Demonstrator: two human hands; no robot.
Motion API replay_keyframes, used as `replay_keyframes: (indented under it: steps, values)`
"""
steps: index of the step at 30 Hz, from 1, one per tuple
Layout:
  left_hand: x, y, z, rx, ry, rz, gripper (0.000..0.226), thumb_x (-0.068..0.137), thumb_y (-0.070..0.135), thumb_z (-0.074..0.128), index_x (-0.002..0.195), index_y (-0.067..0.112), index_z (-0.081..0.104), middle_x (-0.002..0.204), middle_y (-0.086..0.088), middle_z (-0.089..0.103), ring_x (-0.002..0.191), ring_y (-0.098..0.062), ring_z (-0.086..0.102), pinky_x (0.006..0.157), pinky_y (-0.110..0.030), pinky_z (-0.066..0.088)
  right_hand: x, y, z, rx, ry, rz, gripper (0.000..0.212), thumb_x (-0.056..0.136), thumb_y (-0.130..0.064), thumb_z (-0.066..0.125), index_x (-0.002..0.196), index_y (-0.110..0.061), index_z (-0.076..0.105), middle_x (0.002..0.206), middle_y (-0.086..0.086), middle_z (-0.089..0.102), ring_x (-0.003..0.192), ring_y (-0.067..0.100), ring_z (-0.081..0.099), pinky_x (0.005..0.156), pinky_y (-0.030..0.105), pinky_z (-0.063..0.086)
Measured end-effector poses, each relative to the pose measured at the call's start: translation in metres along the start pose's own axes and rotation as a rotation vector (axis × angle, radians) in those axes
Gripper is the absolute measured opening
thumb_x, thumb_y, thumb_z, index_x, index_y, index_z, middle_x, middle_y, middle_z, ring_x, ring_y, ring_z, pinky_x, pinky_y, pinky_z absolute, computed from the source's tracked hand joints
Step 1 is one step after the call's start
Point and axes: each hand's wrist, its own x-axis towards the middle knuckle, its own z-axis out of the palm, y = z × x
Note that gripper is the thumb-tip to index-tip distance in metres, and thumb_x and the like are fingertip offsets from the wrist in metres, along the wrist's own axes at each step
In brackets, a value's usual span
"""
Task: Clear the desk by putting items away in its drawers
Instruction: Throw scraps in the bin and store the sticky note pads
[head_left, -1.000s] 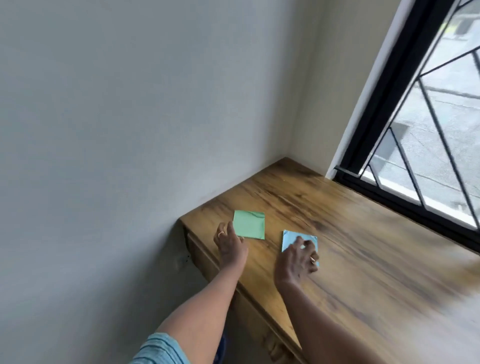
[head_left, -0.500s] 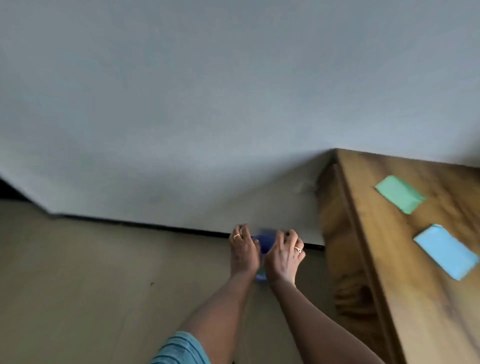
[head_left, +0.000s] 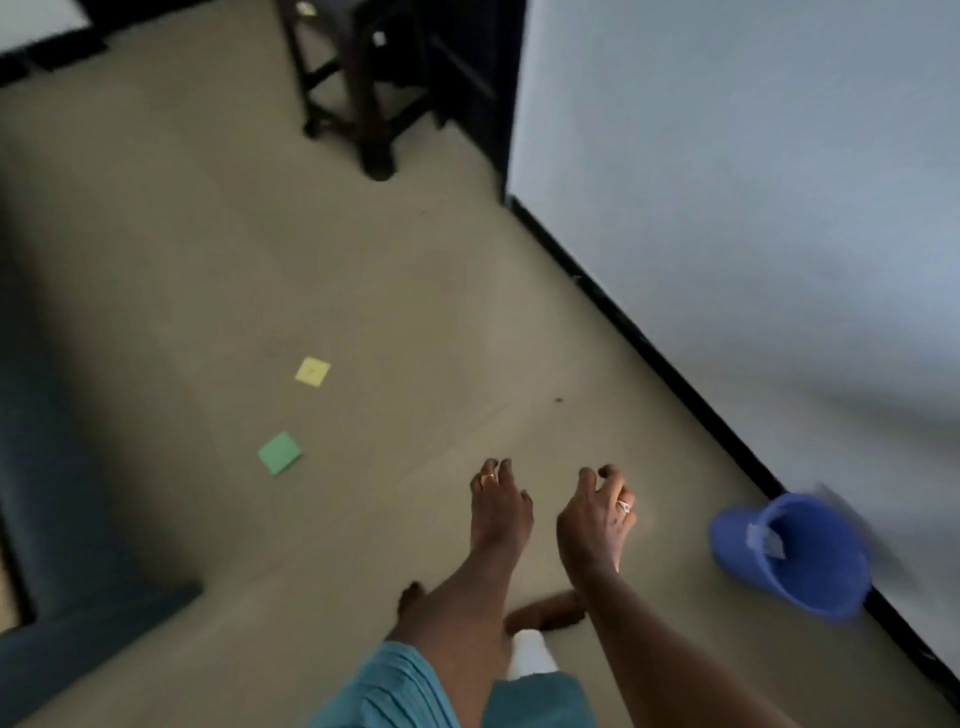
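Holding nothing: left hand (head_left: 498, 506) and right hand (head_left: 597, 514) hover lower centre, slightly apart, fingers loosely curled, likely freed for a pickup. Green note (head_left: 280, 453) and yellow note (head_left: 312, 371) lie on the floor, centre left. Bin (head_left: 732, 535) sits lower right by the wall. Desk is out of frame.

Beige floor (head_left: 395, 270), pale wall (head_left: 753, 197), black skirting (head_left: 649, 356), dark wooden stool (head_left: 370, 104).

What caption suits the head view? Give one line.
Empty left hand and right hand above the floor; green note and yellow note lie ahead, blue bucket by the wall.
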Motion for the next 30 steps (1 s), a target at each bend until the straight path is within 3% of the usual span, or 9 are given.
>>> replay_keyframes:
  steps: [4, 13, 16, 21, 25, 30]
  values:
    - [-0.002, -0.107, -0.046, -0.114, 0.055, -0.207, 0.053, 0.099, 0.021, 0.042, 0.148, 0.013, 0.025, 0.155, -0.007, 0.021, 0.142, -0.025, 0.019, 0.116, -0.032, 0.027, -0.034, -0.083, 0.047, -0.019, -0.112, -0.149, 0.040, 0.090, -0.002, 0.039, 0.129, -0.011, 0.047, 0.141, 0.012, 0.029, 0.126, 0.031, 0.033, 0.100, 0.040, 0.036]
    - [0.021, -0.251, -0.122, -0.407, 0.183, -0.604, 0.051, 0.096, 0.017, 0.044, 0.145, 0.009, 0.029, 0.150, -0.011, 0.028, 0.139, -0.028, 0.024, 0.115, -0.033, 0.025, -0.047, -0.230, 0.120, -0.126, -0.190, -0.439, 0.032, 0.095, -0.015, 0.044, 0.123, -0.006, 0.055, 0.136, 0.014, 0.038, 0.122, 0.035, 0.039, 0.098, 0.042, 0.037]
    - [0.046, -0.288, -0.140, -0.458, 0.197, -0.715, 0.052, 0.096, 0.018, 0.045, 0.145, 0.008, 0.031, 0.147, -0.012, 0.033, 0.137, -0.029, 0.029, 0.113, -0.033, 0.026, -0.028, -0.273, 0.146, -0.190, -0.204, -0.510, 0.030, 0.093, -0.006, 0.047, 0.122, -0.006, 0.055, 0.134, 0.015, 0.040, 0.119, 0.036, 0.042, 0.095, 0.042, 0.039]
    - [0.109, -0.347, -0.175, -0.536, 0.177, -0.845, 0.052, 0.096, 0.019, 0.046, 0.144, 0.007, 0.031, 0.146, -0.013, 0.037, 0.136, -0.031, 0.029, 0.112, -0.036, 0.027, 0.024, -0.350, 0.182, -0.270, -0.275, -0.557, 0.033, 0.093, -0.013, 0.050, 0.125, -0.006, 0.053, 0.135, 0.014, 0.037, 0.117, 0.036, 0.042, 0.094, 0.041, 0.041]
    - [0.178, -0.412, -0.197, -0.521, 0.180, -0.935, 0.051, 0.096, 0.021, 0.046, 0.142, 0.005, 0.033, 0.145, -0.018, 0.039, 0.134, -0.033, 0.034, 0.112, -0.036, 0.026, 0.075, -0.408, 0.220, -0.283, -0.290, -0.601, 0.033, 0.090, -0.006, 0.054, 0.123, -0.004, 0.054, 0.133, 0.016, 0.039, 0.113, 0.038, 0.043, 0.091, 0.043, 0.041]
    - [0.258, -0.490, -0.177, -0.458, 0.150, -0.962, 0.048, 0.098, 0.027, 0.036, 0.140, 0.002, 0.038, 0.144, -0.015, 0.042, 0.134, -0.029, 0.036, 0.108, -0.035, 0.028, 0.151, -0.464, 0.304, -0.286, -0.303, -0.617, 0.036, 0.089, -0.008, 0.057, 0.125, -0.002, 0.053, 0.131, 0.020, 0.043, 0.114, 0.041, 0.046, 0.096, 0.041, 0.038]
